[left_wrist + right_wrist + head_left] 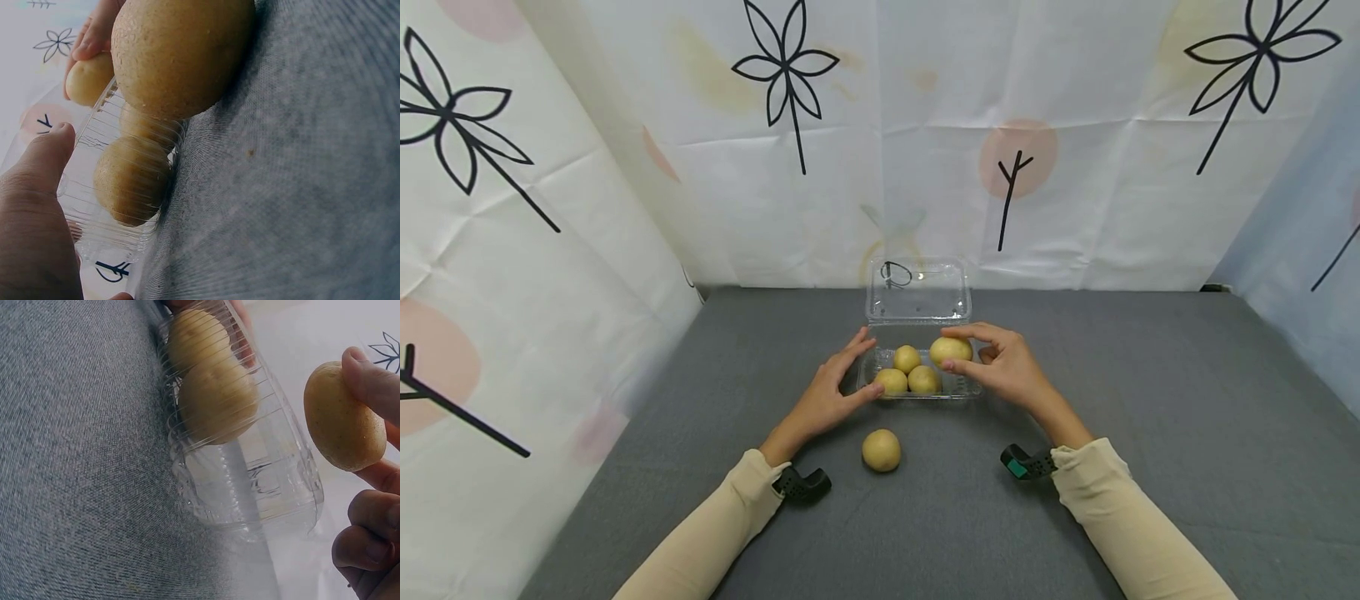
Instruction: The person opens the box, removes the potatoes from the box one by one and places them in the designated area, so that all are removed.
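Potato [951, 352] held above container [955, 387]; three potatoes [924, 380] inside, loose potato [881, 451] in front.

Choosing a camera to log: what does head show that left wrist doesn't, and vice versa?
Head only: beige sleeves, dark wristbands, a third potato in the clear box.
Left wrist only: a tiny brown speck on the gray cloth.
Both: loose potato, held potato, right hand gripping it, two boxed potatoes, left hand, plus box and cloth.
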A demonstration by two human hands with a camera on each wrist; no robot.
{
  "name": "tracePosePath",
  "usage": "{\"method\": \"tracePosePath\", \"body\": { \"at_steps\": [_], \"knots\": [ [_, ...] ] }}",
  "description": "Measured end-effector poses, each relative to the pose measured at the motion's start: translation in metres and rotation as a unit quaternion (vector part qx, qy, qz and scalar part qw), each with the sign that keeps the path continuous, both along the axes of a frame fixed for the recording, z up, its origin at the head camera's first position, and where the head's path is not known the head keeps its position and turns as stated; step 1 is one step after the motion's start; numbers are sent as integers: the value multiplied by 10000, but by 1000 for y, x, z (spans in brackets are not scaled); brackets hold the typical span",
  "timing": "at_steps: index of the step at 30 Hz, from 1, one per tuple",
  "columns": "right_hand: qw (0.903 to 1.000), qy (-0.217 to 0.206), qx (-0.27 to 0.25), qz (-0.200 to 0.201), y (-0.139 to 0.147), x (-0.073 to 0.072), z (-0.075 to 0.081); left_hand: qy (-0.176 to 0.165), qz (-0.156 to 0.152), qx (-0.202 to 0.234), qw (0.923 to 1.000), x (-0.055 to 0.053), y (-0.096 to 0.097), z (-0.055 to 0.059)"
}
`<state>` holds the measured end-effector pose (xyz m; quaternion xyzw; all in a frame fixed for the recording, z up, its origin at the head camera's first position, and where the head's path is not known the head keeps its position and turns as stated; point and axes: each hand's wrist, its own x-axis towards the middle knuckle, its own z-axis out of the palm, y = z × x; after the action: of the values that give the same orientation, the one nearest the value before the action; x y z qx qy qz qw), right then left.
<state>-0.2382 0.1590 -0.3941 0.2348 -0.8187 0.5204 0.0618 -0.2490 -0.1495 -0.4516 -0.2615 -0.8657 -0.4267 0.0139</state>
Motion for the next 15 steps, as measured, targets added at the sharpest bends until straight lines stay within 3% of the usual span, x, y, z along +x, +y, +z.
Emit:
{"method": "tracePosePath", "body": {
  "at_steps": [15],
  "knots": [
    [9989,347,-8,317,-10,5,6,-17,15,10,10000,0,-1,0]
  ]
}}
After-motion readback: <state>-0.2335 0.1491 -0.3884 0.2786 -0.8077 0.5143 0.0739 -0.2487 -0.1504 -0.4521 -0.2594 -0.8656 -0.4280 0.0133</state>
